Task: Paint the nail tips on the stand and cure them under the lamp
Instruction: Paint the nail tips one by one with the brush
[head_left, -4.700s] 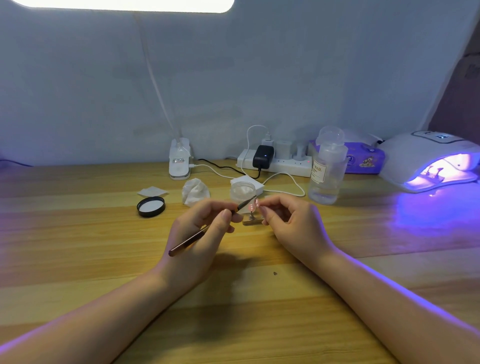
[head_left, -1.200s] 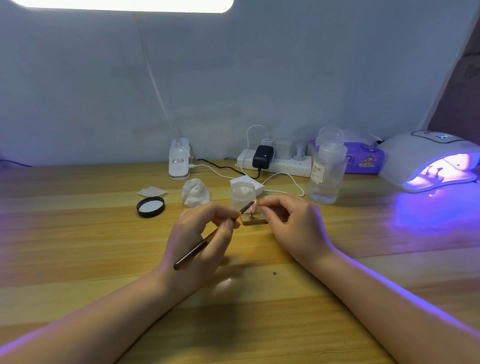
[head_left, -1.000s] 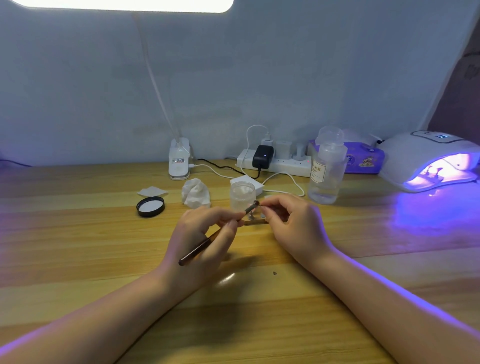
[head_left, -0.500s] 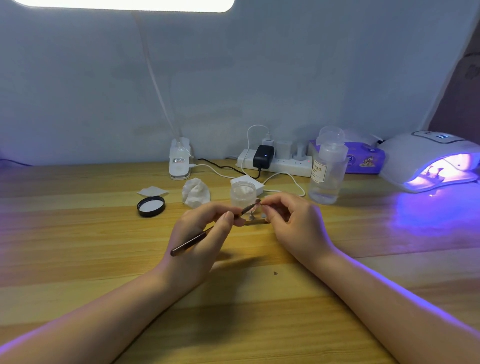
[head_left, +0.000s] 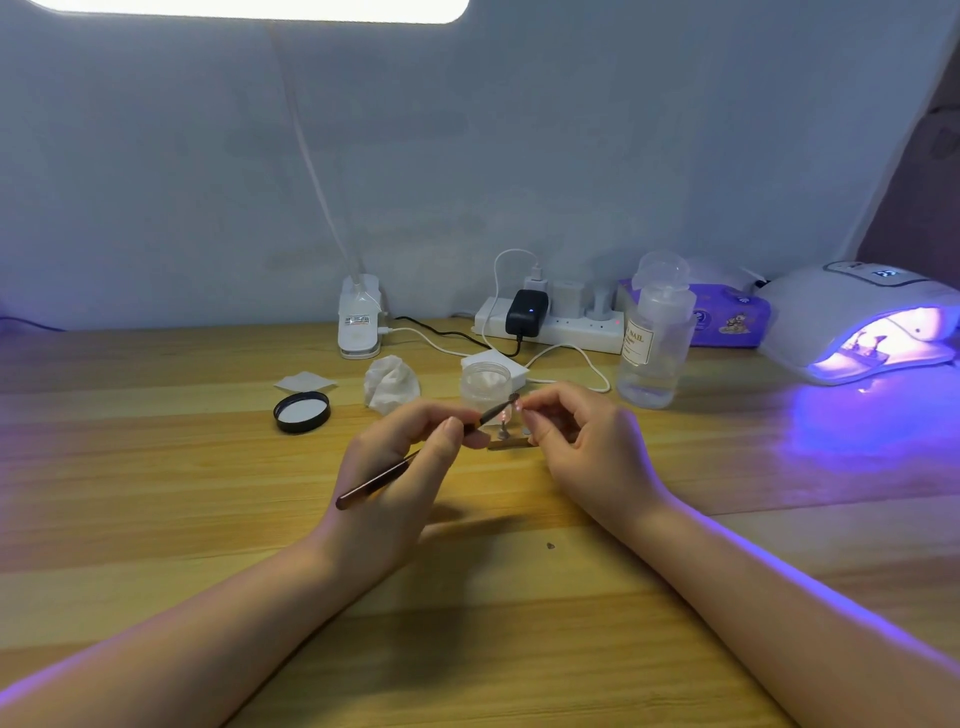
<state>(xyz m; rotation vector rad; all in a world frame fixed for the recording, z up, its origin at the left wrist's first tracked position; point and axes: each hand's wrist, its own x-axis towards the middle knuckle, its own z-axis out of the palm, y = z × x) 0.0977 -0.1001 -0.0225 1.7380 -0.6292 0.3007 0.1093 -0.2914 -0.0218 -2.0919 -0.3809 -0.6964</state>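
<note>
While the left hand (head_left: 400, 467) pinches the thin dark brush (head_left: 415, 457) against the pink nail tip (head_left: 505, 414) at twelve o'clock, the right hand (head_left: 582, 441) grips its small metal stand (head_left: 508, 440); a shaky stroke could smear polish, or tilt it; the glowing white curing lamp (head_left: 857, 317) waits at two o'clock.

Pink nail tip (head_left: 506, 414), violet-glowing lamp (head_left: 852, 317)

2 bare forearms reach in from the lower corners, with no sleeves, watch or bracelet on them. The left hand (head_left: 395, 483) and right hand (head_left: 587, 441) wear no gloves or visible rings. Fingernails look short and plain. Violet light edges the outer side of both forearms.
</note>
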